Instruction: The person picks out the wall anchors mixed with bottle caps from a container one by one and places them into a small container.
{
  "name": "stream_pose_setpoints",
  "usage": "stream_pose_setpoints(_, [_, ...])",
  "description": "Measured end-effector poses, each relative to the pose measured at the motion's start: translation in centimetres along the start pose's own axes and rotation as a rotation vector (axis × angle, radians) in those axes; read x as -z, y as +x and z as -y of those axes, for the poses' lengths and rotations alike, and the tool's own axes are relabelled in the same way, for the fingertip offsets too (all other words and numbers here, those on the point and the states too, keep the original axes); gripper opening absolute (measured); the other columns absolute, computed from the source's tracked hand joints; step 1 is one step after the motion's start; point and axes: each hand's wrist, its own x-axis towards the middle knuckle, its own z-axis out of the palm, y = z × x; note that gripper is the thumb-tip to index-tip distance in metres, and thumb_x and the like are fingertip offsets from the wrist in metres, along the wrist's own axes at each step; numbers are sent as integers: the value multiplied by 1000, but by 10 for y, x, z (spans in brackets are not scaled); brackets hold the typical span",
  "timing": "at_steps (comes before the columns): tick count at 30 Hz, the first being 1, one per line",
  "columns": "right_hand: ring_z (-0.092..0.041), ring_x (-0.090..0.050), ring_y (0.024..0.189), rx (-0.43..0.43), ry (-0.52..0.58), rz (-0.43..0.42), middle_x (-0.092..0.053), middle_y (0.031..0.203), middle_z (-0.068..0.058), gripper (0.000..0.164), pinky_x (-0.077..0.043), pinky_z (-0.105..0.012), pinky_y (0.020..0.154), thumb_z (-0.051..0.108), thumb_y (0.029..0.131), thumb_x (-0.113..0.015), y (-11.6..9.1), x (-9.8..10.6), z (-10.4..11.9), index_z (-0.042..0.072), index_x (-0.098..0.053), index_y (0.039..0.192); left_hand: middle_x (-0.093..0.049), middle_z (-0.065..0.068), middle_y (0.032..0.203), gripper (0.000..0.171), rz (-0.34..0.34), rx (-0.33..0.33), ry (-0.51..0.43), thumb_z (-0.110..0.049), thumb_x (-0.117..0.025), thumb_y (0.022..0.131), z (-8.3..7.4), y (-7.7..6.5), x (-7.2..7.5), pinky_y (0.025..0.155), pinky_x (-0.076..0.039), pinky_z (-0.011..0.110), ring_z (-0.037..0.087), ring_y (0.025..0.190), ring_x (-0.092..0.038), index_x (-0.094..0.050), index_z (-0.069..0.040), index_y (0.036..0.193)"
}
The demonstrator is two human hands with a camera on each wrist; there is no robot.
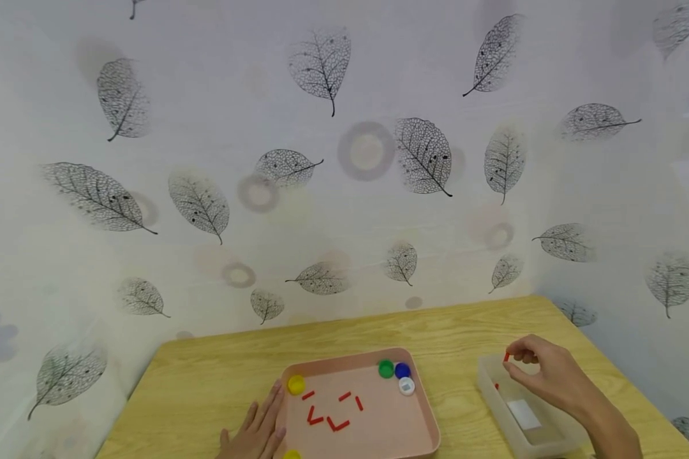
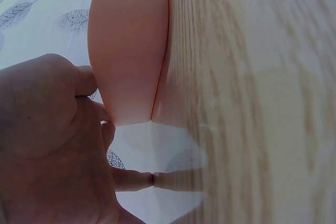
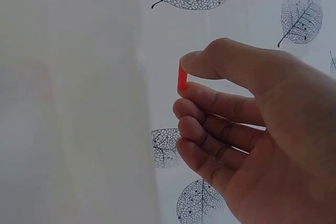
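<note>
Between thumb and forefinger of my right hand a small red stick is pinched, held above a translucent white box. In the right wrist view the other fingers of that hand are curled below the stick. My left hand lies with fingers extended against the left side of a pink tray. The left wrist view shows its fingers at the tray's outer wall. Several red sticks lie scattered in the tray, some touching end to end at angles.
Inside the tray sit a green cap, a blue cap, a white cap and yellow caps at the left. The box holds a white rectangle and a red piece. A leaf-patterned wall backs the wooden table.
</note>
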Motion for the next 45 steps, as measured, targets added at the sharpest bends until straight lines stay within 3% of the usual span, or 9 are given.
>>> stream_pose_setpoints(10, [-14,-59,79,-44,-17,29,-63,91,5,23,-50,-27,66,25,82,-75,0,3,-1,10,-66,97,-11,1,158,72,10,4,-1,-70,-22,92,2,0,0,86,6,83,41,140,-16,-8,-33,152])
stream_pose_setpoints(15, [-6,-56,76,-11,-19,-7,-63,89,7,21,-49,-26,65,21,80,-77,2,1,-2,11,-66,95,-11,-2,159,71,18,3,-5,-69,-21,93,2,2,1,84,5,84,42,139,-17,-7,-34,152])
stream_pose_setpoints(20, [-9,-58,75,29,-10,-34,-63,88,6,21,-51,-27,65,19,78,-78,5,-3,0,11,-67,93,-8,-6,159,68,19,-17,-17,-67,-21,94,4,2,2,82,3,85,41,140,-17,-6,-35,152])
stream_pose_setpoints(30, [-9,-60,81,-26,88,43,-63,90,6,23,-52,-29,68,27,85,-72,5,-12,15,11,-65,100,-7,-5,159,68,49,-41,-48,-65,-22,95,6,0,5,82,4,85,41,140,-16,-4,-34,153])
stream_pose_setpoints(34, [-10,-60,82,10,132,34,-63,91,5,21,-52,-26,65,25,85,-72,6,-19,21,11,-64,99,-6,-5,159,68,55,-39,-49,-66,-21,95,4,0,7,82,2,85,42,139,-16,-4,-33,153])
stream_pose_setpoints(39, [-8,-59,83,63,97,18,-62,92,11,20,-52,-28,70,25,83,-75,8,-28,27,17,-64,97,-6,-5,159,70,63,-26,-14,-68,-17,93,2,0,7,82,0,85,40,140,-18,-2,-34,152])
stream_pose_setpoints(45, [-2,-57,82,127,93,5,-60,90,17,22,-52,-26,69,22,79,-78,12,-38,37,22,-62,95,-6,-4,159,69,67,-34,-40,-66,-19,95,3,0,6,82,0,85,42,140,-17,-2,-32,153])
